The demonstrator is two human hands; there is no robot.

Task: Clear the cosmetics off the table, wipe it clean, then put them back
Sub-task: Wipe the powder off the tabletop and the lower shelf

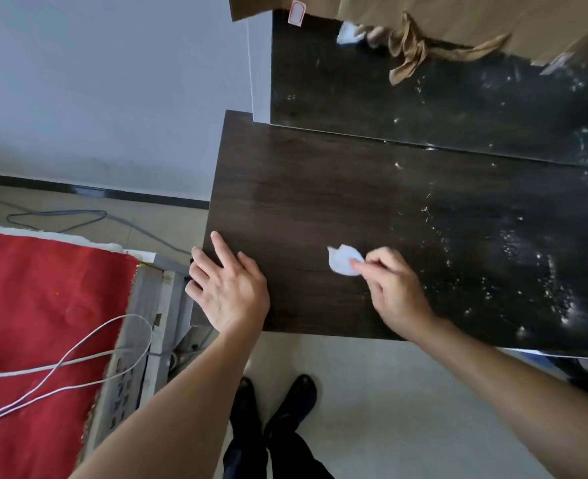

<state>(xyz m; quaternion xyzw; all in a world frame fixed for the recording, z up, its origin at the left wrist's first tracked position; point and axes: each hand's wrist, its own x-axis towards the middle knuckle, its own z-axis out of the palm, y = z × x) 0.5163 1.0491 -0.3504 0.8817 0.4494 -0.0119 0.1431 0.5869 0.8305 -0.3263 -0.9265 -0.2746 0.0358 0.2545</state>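
Note:
A dark wood table [302,188] fills the middle of the view, with no cosmetics visible on it. My right hand [394,288] pinches a small white wipe [342,261] and holds it down on the tabletop near the front. My left hand [228,286] rests flat at the table's left front corner, fingers straight and spread. White specks and smears cover the table's right part [513,257].
A mirror [441,91] stands along the table's back edge and reflects the wipe and my hand. A tan cloth strip [413,50] hangs at its top. A red-covered surface [43,305] with white cables lies to the left. My feet are on the pale floor below.

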